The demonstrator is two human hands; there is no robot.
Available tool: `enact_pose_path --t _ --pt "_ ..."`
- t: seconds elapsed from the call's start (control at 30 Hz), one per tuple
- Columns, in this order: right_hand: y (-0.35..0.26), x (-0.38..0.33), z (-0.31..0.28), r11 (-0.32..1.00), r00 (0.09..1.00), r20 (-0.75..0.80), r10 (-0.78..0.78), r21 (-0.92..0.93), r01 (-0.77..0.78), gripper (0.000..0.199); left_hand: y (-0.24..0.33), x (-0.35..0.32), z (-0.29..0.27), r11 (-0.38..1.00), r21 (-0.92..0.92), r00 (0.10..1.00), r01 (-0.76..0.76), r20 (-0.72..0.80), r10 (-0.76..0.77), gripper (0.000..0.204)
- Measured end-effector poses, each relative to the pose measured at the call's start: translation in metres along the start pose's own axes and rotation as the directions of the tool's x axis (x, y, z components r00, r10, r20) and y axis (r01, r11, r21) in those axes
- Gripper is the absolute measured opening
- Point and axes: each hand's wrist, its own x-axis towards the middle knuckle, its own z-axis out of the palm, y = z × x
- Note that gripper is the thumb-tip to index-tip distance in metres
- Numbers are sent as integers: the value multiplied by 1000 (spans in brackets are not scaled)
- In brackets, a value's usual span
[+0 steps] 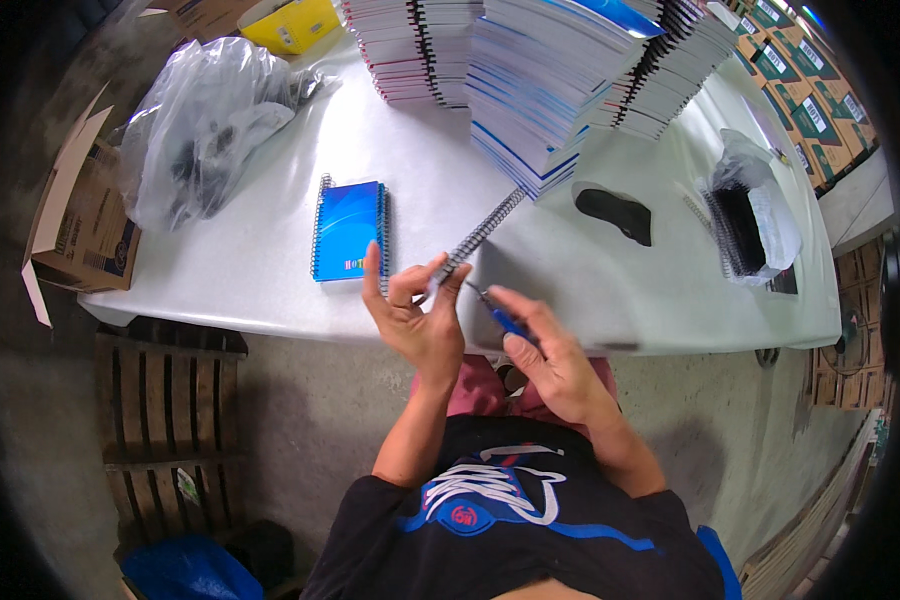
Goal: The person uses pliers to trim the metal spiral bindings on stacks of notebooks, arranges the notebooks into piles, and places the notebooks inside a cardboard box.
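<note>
My left hand (415, 315) pinches the near end of a long black spiral binding coil (482, 232), which slants up and away over the white table (270, 270). My right hand (550, 360) grips small blue-handled pliers (500, 315) whose tip points at the coil's near end. A blue spiral-bound notebook (348, 230) lies flat on the table just left of my left hand.
Tall stacks of notebooks (540, 80) fill the table's far side. A clear plastic bag (205, 125) lies at the left, another bag with black coils (755, 215) at the right, a black object (615, 212) between. An open cardboard box (80, 220) stands at the left edge, a wooden pallet (170, 420) below.
</note>
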Motion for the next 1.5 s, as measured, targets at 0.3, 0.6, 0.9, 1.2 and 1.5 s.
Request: enact_pose_path --t 0.3,0.6,0.9,1.2,1.5 --pt "30 18 -46 537 944 -276 -179 -832 -141 52 0 20 -32 860 -330 918 389 59 -393 58" --pt "-42 110 6 928 926 304 -225 -223 298 40 24 45 -70 984 179 998 -24 65 12 54" --pt "14 199 80 865 971 108 211 441 -237 72 -21 76 -109 856 511 979 80 123 -164 46" --pt "22 191 102 954 996 -83 20 -297 -44 61 -31 75 -115 662 748 951 -47 236 -199 41" --pt "-18 177 56 854 965 -70 -254 -484 190 55 -35 79 -116 620 772 942 -139 297 -158 46"
